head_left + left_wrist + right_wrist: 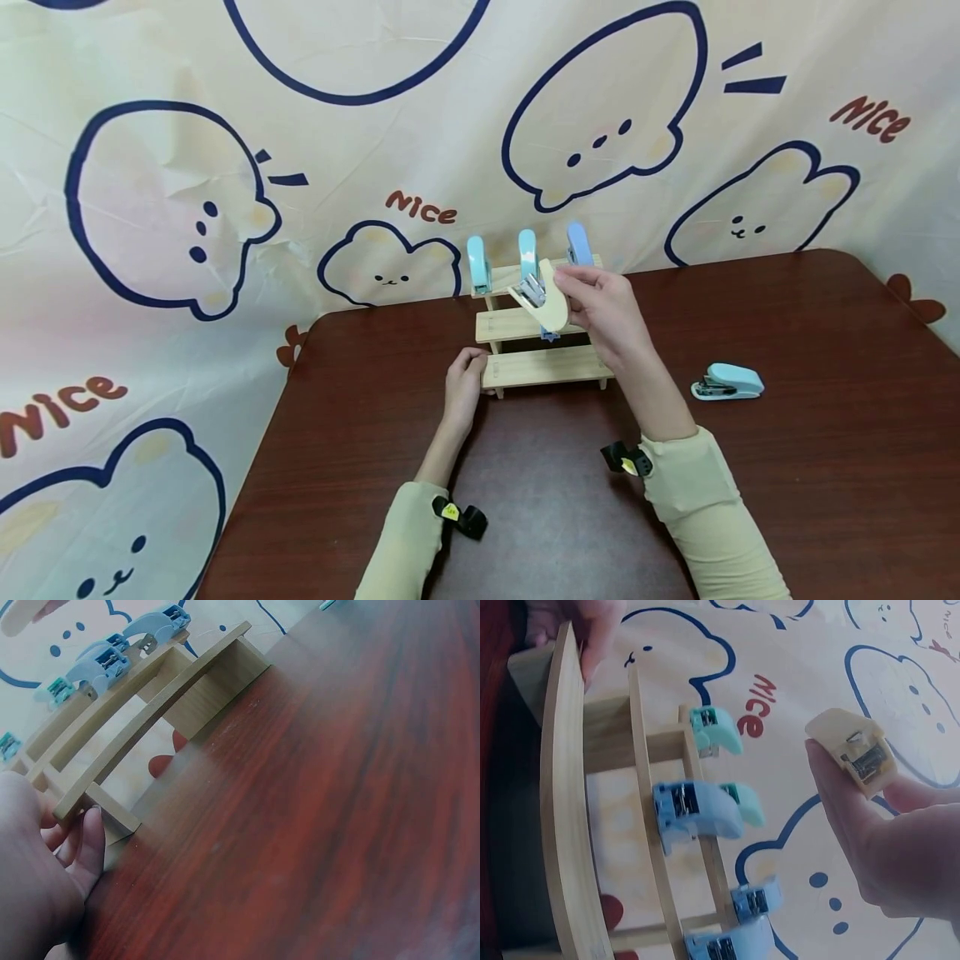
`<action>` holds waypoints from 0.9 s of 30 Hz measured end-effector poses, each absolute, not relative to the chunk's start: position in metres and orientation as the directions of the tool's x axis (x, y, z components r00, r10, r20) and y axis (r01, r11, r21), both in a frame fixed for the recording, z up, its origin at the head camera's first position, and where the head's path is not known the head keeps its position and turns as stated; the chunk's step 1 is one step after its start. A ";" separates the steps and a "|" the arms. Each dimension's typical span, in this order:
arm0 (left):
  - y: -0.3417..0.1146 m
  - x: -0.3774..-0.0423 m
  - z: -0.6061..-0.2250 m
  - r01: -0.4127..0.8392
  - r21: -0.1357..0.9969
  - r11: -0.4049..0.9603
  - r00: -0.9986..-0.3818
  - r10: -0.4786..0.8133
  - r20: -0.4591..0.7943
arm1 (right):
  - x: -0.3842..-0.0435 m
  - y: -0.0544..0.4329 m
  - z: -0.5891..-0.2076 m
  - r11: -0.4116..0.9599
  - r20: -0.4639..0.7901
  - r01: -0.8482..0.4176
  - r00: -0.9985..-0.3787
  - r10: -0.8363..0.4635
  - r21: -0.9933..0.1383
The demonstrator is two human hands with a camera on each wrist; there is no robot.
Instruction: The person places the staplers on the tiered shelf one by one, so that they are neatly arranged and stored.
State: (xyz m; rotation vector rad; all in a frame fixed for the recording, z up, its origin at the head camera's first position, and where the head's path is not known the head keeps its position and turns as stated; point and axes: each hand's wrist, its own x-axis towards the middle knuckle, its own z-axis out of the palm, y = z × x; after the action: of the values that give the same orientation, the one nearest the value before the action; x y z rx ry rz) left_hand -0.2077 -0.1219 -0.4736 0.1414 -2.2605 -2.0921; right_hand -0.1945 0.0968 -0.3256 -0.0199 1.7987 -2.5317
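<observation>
My right hand (603, 312) pinches a small cream stapler (552, 302) between thumb and fingers, raised in front of a three-step wooden stand (547, 367). In the right wrist view, the metal inside the cream stapler (866, 761) faces the camera. My left hand (463, 383) grips the left end of the stand's lowest step; the left wrist view shows its thumb under the board (135, 742). Teal staplers (478, 262) and a blue stapler (578, 243) perch along the top step. Another blue stapler (697, 810) sits on the middle step, largely hidden in the head view.
A light-blue stapler (727, 382) lies on the dark wooden table (810, 483), right of the stand. Behind the table hangs a cloth (360, 150) printed with cartoon animals. Each sleeve cuff carries a black wrist camera (626, 460).
</observation>
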 end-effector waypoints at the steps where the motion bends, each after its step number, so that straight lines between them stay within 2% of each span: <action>1: -0.122 -0.208 -0.474 -0.027 0.997 0.074 -0.994 -0.107 -0.019 | -0.195 0.095 -0.326 -0.332 -0.008 0.017 -1.000 -0.028 -0.943; 13: -0.121 -0.208 -0.474 -0.022 0.997 0.072 -0.993 -0.115 -0.014 | -0.199 0.069 -0.328 -0.352 0.009 -0.015 -1.000 0.021 -0.936; 19: -0.120 -0.210 -0.476 -0.026 0.996 0.085 -0.993 -0.119 -0.015 | -0.201 0.058 -0.332 -0.243 0.032 -0.048 -0.997 0.070 -0.969; 27: -0.121 -0.205 -0.463 -0.048 0.995 0.081 -0.994 -0.101 -0.040 | -0.204 0.044 -0.342 -0.034 0.172 -0.182 -0.966 0.192 -0.983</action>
State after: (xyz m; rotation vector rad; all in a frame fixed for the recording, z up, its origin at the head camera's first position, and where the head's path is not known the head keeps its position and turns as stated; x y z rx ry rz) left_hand -0.2053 -0.1207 -0.4632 0.1580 -2.2811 -2.0970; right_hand -0.2039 0.0442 -0.3418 0.0124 2.3426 -2.4673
